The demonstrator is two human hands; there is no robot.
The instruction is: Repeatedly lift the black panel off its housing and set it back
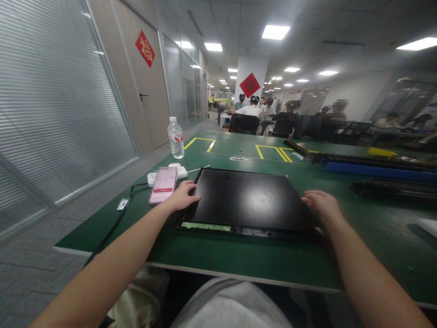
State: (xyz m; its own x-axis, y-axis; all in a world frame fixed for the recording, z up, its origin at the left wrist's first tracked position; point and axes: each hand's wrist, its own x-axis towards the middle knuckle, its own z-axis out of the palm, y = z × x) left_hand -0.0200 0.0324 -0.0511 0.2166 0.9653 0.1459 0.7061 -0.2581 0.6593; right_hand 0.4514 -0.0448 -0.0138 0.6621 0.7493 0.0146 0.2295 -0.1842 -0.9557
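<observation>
A flat black display panel [235, 196] lies screen up on the green table, with a bright reflection on its right half. Along its near edge runs a narrow green circuit board strip [206, 226]. My left hand [184, 196] grips the panel's left edge, thumb over the screen side and the other fingers at the rim. At the right edge, my right hand [320, 204] has its fingers curled in against the panel; their undersides are hidden and slightly blurred.
Left of the panel lie a phone [164, 184], a white device [177, 170] and a black cable [119, 216]. A water bottle [176, 139] stands behind them. Long blue-and-black parts [375, 167] lie at the right. Several people sit at tables farther back.
</observation>
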